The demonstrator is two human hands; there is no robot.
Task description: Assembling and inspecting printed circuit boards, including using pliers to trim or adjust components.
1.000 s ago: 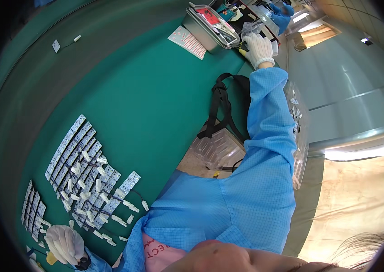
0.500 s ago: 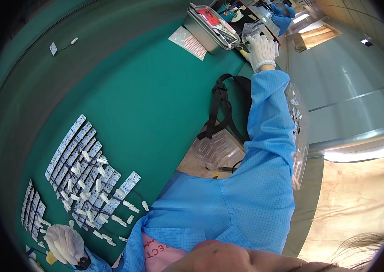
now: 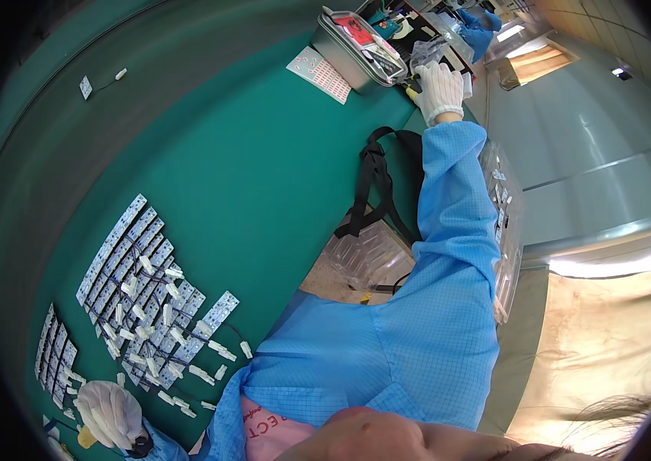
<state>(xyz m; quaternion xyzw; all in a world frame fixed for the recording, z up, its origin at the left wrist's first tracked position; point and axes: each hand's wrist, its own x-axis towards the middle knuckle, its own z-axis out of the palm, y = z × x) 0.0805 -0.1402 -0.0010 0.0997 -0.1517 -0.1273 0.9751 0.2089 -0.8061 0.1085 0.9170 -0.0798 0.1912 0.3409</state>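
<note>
My left hand, in a white glove with a dark band at the wrist, lies palm down at the lower left, fingers stretched and close together. Beside it is a small stack of LED strip boards with white connectors. A larger spread of overlapping LED strip boards with dark wires lies just beyond. My right arm reaches far forward. The gloved right hand has its fingers out, and something yellow shows at its thumb side. It is beside a grey bin and a clear plastic bag; what lies under its fingertips is hidden.
The work surface is green. A sheet with rows of red marks lies by the bin. A black strap hangs over the table edge. One small board with a wired connector sits at the far left. Clear trays are below the edge.
My right hand has drawn back slightly toward me and to the left. At the far left, the single small board has shifted a little toward me. My left hand has stayed in place.
</note>
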